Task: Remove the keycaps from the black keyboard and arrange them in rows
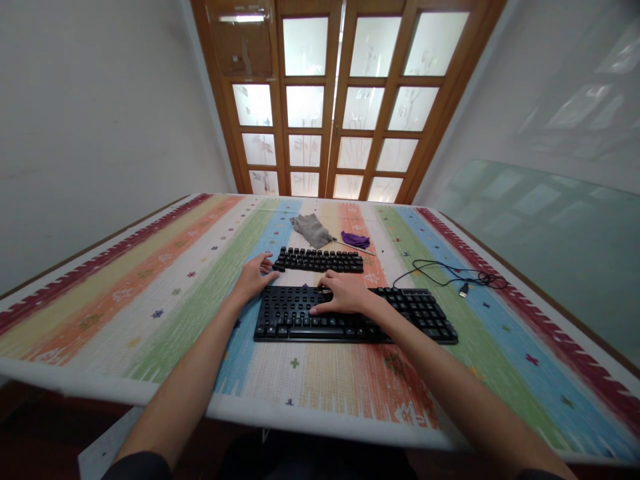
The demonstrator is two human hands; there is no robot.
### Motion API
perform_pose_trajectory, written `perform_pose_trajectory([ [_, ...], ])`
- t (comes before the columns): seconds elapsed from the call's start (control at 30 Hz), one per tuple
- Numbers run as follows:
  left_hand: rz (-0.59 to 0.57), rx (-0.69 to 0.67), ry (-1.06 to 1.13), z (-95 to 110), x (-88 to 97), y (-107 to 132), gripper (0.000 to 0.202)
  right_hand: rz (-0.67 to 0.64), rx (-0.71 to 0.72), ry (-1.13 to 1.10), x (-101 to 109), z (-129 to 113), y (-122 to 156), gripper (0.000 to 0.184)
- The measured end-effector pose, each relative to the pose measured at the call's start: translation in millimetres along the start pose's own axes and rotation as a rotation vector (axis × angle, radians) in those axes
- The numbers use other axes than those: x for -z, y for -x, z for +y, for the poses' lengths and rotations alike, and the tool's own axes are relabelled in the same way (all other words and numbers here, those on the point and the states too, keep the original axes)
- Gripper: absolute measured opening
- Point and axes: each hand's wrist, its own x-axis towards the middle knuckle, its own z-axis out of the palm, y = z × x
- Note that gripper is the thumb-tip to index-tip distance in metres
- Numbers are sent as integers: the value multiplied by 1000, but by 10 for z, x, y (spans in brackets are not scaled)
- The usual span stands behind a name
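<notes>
A large black keyboard lies across the middle of the striped tablecloth. My right hand rests flat on its keys, fingers spread and pointing left. Behind it lies a smaller black keyboard. My left hand lies on the cloth at the left end of the small keyboard, fingers stretched out and touching its corner. Neither hand holds anything.
A grey cloth and a purple cloth lie behind the keyboards, with a thin stick beside them. A black USB cable is coiled at the right. The table ends near me; wooden glazed doors stand behind.
</notes>
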Motion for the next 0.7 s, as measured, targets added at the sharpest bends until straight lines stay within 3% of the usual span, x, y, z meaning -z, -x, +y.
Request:
perform_pose_trajectory([
  [0.2,-6,-51,-134,22,1,-19,25,0,-5,0,-12,0,-3,74],
  [0.7,-50,-99,-159,41,31,-8,16,-12,-2,9,6,-6,2,74],
])
